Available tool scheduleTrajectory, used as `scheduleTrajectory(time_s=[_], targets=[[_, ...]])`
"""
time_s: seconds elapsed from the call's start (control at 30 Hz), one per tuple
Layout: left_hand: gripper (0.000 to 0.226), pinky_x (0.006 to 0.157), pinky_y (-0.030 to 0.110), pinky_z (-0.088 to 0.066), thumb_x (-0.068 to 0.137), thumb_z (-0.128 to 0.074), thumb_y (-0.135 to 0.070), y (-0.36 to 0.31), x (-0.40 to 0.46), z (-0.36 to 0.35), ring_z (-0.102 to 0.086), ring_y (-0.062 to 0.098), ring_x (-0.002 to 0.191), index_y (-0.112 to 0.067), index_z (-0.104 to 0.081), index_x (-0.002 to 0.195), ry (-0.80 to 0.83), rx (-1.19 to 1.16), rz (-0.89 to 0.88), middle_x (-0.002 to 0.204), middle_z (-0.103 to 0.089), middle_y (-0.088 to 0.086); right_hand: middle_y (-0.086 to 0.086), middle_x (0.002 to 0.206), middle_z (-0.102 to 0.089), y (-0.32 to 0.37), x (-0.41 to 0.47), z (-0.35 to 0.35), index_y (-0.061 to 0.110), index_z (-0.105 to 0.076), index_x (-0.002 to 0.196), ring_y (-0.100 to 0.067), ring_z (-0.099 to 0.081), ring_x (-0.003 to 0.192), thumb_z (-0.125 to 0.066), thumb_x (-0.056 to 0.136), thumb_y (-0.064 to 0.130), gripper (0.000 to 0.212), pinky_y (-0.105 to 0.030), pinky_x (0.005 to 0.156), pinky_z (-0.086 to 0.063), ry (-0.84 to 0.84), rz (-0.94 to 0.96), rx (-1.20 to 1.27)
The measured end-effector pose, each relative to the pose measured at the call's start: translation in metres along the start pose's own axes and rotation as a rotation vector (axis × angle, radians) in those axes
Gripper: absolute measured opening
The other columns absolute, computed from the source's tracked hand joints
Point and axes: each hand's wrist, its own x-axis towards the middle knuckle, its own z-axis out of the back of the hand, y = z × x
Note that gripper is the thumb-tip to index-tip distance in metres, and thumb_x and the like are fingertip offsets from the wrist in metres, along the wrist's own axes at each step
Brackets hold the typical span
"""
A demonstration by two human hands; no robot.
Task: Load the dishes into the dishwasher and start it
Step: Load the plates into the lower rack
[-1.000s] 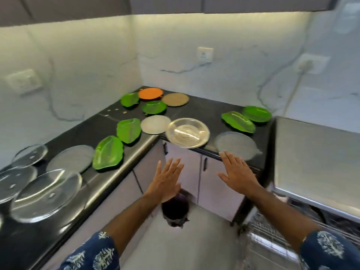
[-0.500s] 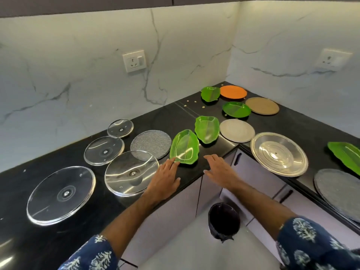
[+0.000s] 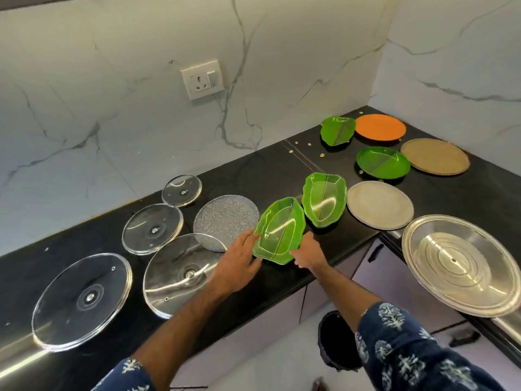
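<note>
We are only starting: every dish lies on the bench [image 3: 282, 162], none loaded, the dishwasher out of view. Our left hand [image 3: 236, 263] and right hand [image 3: 308, 253] flank the nearest green leaf plate [image 3: 279, 230], fingers touching its edges, though a firm grip seems unsure

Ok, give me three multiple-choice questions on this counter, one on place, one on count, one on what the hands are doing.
1. The orange plate sits: A near the corner, B at the counter's front edge, C on the floor.
2. Green dishes on the counter: A two, B four, C six.
3. The hands are: A idle, B at the sides of the nearest green leaf dish, C lifting a glass lid.

Answers: 1 A, it lies by the wall corner. 2 B, four show. 3 B, left hand and right hand flank the dish.
</note>
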Motion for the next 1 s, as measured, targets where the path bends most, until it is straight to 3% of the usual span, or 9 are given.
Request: scheduleTrajectory(time_s=[0.1,0.2,0.27,0.37,0.47,0.6,0.73,0.87,1.0], targets=[[0.057,0.121,0.027,-0.017,0.099,-0.059,-0.022,0.004,0.023,0.000,-0.026,0.019,0.148,-0.009,-0.038,0.150,-0.031,-0.083,0.104,0.157,-0.034,0.009,-0.016,0.110,-0.062,-0.006,0.003,0.012,0.006,-0.042,0.113,-0.024,-0.071,0.069,-0.063,0.088,0.020,0.036,-0.032,0.053,-0.058,0.100,-0.028,0.168],[0.056,0.118,0.021,-0.019,0.098,-0.061,-0.020,0.006,0.047,-0.004,-0.031,0.016,0.144,-0.009,-0.040,0.148,-0.048,-0.115,0.140,0.154,-0.037,0.009,-0.011,0.090,-0.068,-0.022,0.003,0.026,0.007,-0.061,0.107,-0.018,-0.062,0.056,-0.056,0.089,0.017,0.021,-0.030,0.054,-0.056,0.186,-0.071,0.303],[0.054,0.116,0.024,-0.024,0.096,-0.063,-0.018,0.001,0.064,-0.006,-0.037,0.021,0.140,-0.008,-0.043,0.146,-0.067,-0.122,0.140,0.149,-0.042,0.009,-0.007,0.072,-0.065,-0.032,-0.005,0.040,0.006,-0.068,0.089,-0.021,-0.059,0.057,-0.056,0.075,0.014,0.020,-0.030,0.055,-0.052,0.207,-0.095,0.404],[0.051,0.107,0.016,-0.022,0.095,-0.065,-0.012,-0.012,0.098,-0.011,-0.042,0.022,0.134,-0.005,-0.047,0.142,-0.073,-0.160,0.137,0.142,-0.048,0.010,-0.001,0.058,-0.056,-0.052,-0.015,0.066,0.009,-0.063,0.068,-0.021,-0.052,0.058,-0.048,0.051,0.016,0.024,-0.026,0.057,-0.039,0.169,-0.080,0.493],[0.052,0.109,0.019,-0.025,0.095,-0.065,-0.011,-0.021,0.132,-0.024,-0.043,0.025,0.134,-0.003,-0.046,0.142,-0.029,-0.205,0.162,0.142,-0.049,0.013,-0.003,0.064,-0.059,-0.075,-0.030,0.089,0.009,-0.067,0.077,-0.017,-0.054,0.061,-0.047,0.047,0.011,0.036,-0.024,0.059,-0.041,0.174,-0.055,0.552],[0.050,0.114,0.044,-0.037,0.095,-0.063,-0.012,-0.028,0.166,-0.047,-0.048,0.027,0.131,-0.006,-0.047,0.142,0.034,-0.319,0.218,0.142,-0.048,0.013,-0.008,0.081,-0.071,-0.114,-0.056,0.111,0.011,-0.069,0.108,-0.021,-0.063,0.072,-0.047,0.045,0.002,0.067,-0.026,0.061,-0.049,0.089,-0.029,0.759],[0.035,0.101,0.042,-0.049,0.096,-0.060,-0.022,-0.050,0.178,-0.066,-0.060,0.028,0.116,-0.013,-0.057,0.130,0.048,-0.544,0.168,0.130,-0.059,0.009,-0.011,0.086,-0.068,-0.139,-0.091,0.119,0.008,-0.063,0.120,-0.017,-0.062,0.073,-0.047,0.045,-0.005,0.077,-0.023,0.054,-0.048,-0.067,-0.022,0.931],[0.043,0.076,0.036,-0.055,0.095,-0.046,-0.040,-0.104,0.163,-0.081,-0.069,0.027,0.101,-0.017,-0.056,0.130,0.487,-0.881,0.037,0.120,-0.068,0.009,-0.007,0.088,-0.072,-0.149,-0.129,0.114,0.014,-0.060,0.121,-0.018,-0.067,0.080,-0.056,0.049,-0.007,0.075,-0.030,0.067,-0.055,-0.261,-0.076,1.039],[0.024,0.072,0.025,-0.056,0.103,-0.051,-0.012,-0.156,0.140,-0.112,-0.068,0.013,0.092,-0.008,-0.054,0.127,0.787,-0.916,-0.187,0.107,-0.071,0.002,-0.007,0.107,-0.074,-0.160,-0.168,0.103,0.019,-0.058,0.125,-0.023,-0.070,0.097,-0.061,0.054,-0.008,0.076,-0.040,0.082,-0.057,-0.433,-0.076,1.105]])
